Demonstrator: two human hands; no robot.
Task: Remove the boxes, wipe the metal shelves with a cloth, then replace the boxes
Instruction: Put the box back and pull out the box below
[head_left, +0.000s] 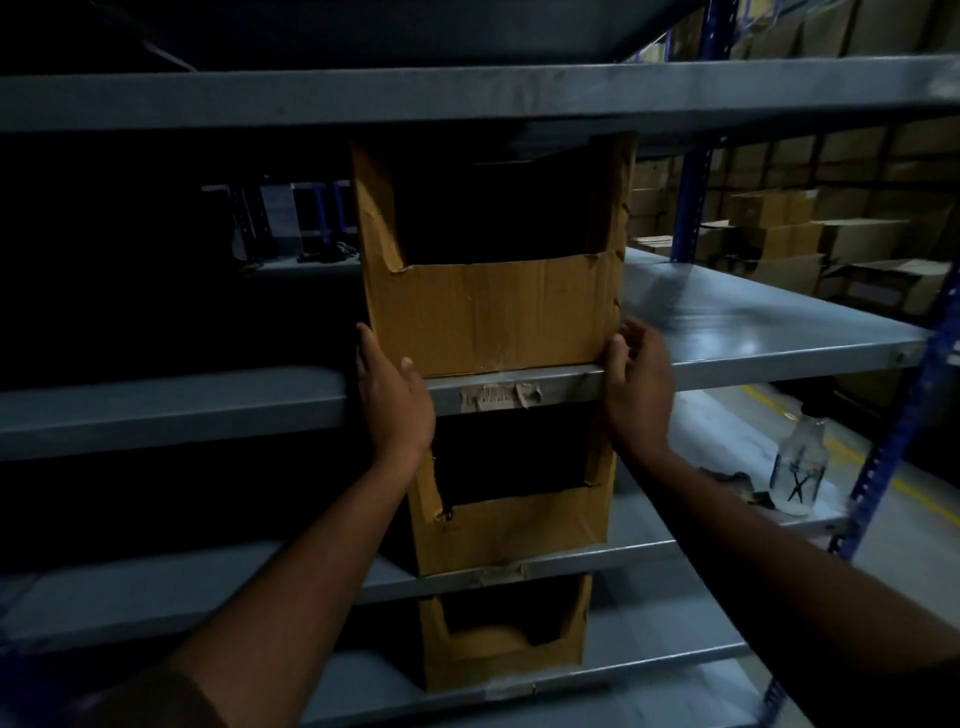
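Cardboard box (493, 312) with cut-out front stands at the front edge of the grey metal shelf (753, 338). Left hand (392, 395) lies flat, fingers straight, against its left side; right hand (636, 379) curls around its right corner. Two similar boxes (511, 535) sit on lower shelves; a bottle (800, 467) stands at right.

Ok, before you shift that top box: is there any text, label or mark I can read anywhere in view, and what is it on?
"X": a dark cross-shaped mark on the clear bottle on the lower shelf at right; it may be only a mark, not a letter.
Torn label strip on the shelf edge below the top box: its print is too blurred to read.
Nothing else is legible.
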